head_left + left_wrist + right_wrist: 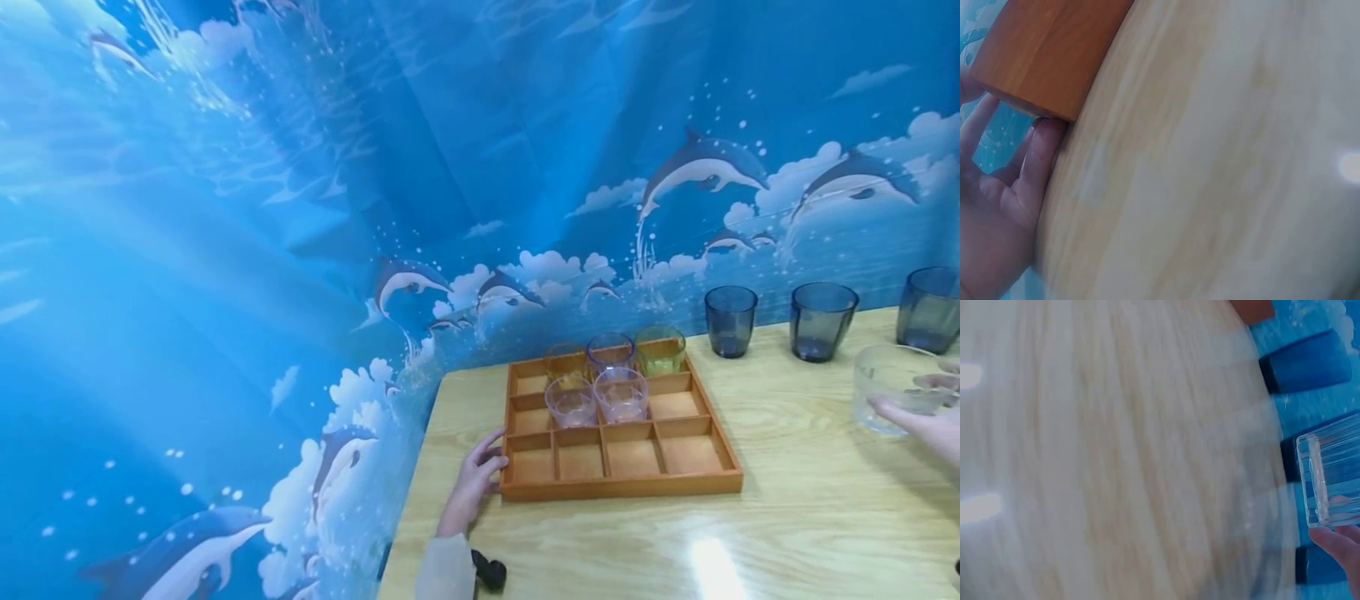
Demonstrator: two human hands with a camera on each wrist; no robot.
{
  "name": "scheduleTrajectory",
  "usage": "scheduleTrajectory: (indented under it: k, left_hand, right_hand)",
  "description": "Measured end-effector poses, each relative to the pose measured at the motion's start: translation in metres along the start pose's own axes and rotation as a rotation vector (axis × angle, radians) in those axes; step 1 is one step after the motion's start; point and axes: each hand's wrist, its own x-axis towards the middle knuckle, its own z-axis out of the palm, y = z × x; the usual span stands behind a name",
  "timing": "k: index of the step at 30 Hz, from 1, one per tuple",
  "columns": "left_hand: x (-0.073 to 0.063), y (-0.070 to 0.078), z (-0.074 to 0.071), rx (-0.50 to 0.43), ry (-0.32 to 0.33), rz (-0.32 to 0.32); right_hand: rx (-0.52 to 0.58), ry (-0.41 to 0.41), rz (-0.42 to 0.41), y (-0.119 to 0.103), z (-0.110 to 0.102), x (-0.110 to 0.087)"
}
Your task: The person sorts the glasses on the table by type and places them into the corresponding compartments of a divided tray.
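Observation:
My left hand (474, 479) rests its fingers against the left side of a wooden compartment tray (622, 489). In the left wrist view, the fingertips touch the tray's corner. At the far right, my right hand (930, 425) holds a clear drinking glass (885, 387) between thumb and fingers. The glass is tilted in the right wrist view and appears raised off the table. Inside the tray, an amber glass (562, 363), a blue-tinted glass (610, 357) and a green glass (660, 354) stand at the back. Two pale pinkish glasses (572, 404) occupy the middle row.
Three dark blue glasses (730, 323) stand along the back of the wooden table (795, 500), right of the tray. Behind them hangs a blue dolphin-print curtain (487, 167), which also runs along the table's left edge.

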Motion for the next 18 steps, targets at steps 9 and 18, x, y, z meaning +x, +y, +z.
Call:
scheduleTrajectory:
  k: [9,18]
  left_hand:
    - [-0.005,0.021,-0.002,-0.002,-0.035,0.012]
    - [0.001,0.003,-0.002,-0.022,-0.018,-0.013]
  right_hand:
    - [0.078,-0.184,-0.092,-0.043,0.005,-0.021]
    - [0.097,-0.260,-0.193,-0.076,0.010,-0.041]
